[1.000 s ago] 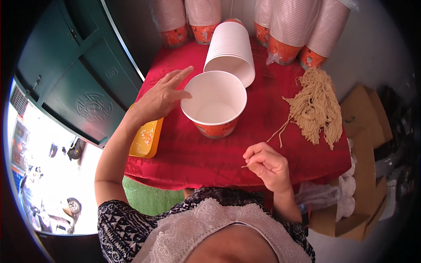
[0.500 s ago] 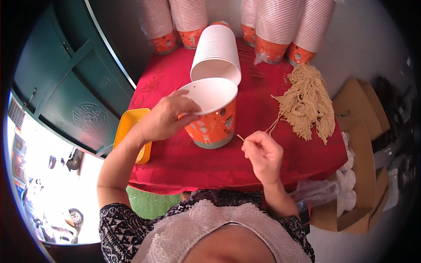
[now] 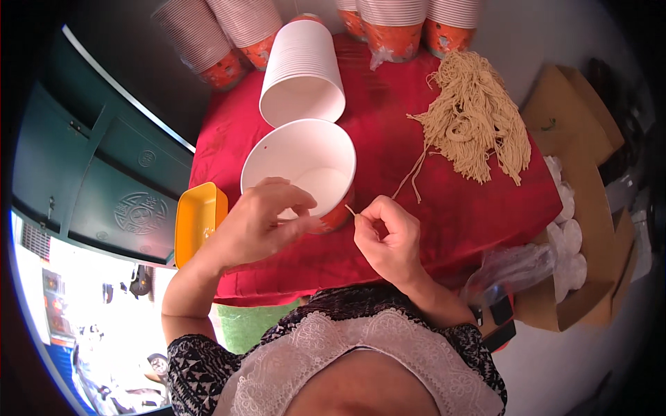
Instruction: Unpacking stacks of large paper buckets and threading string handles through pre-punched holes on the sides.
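Note:
A paper bucket (image 3: pixel 260 163), white inside with an orange printed outside, stands on the red-covered table, its mouth tipped toward me. A small hole shows in its far left wall. My left hand (image 3: pixel 260 225) grips the near rim, fingers over the inner side and thumb outside. Just right of the bucket, my right hand (image 3: pixel 390 239) pinches a thin beige cord (image 3: pixel 349 209), whose short end sticks out toward the bucket. Strands trail to that hand from a heap of beige cords (image 3: pixel 479 118) at the right of the table.
Behind the bucket lies a nested stack of white buckets (image 3: pixel 302 66). More wrapped stacks (image 3: pixel 392 31) stand along the back. A yellow tray (image 3: pixel 201 225) sits at the left edge. Past the right edge is an open cardboard box (image 3: pixel 590 229) holding white rolls and plastic.
The bucket has tipped toward me and shows more of its inside. My left hand has come lower with it. My right hand with the cord has moved left, closer to the bucket.

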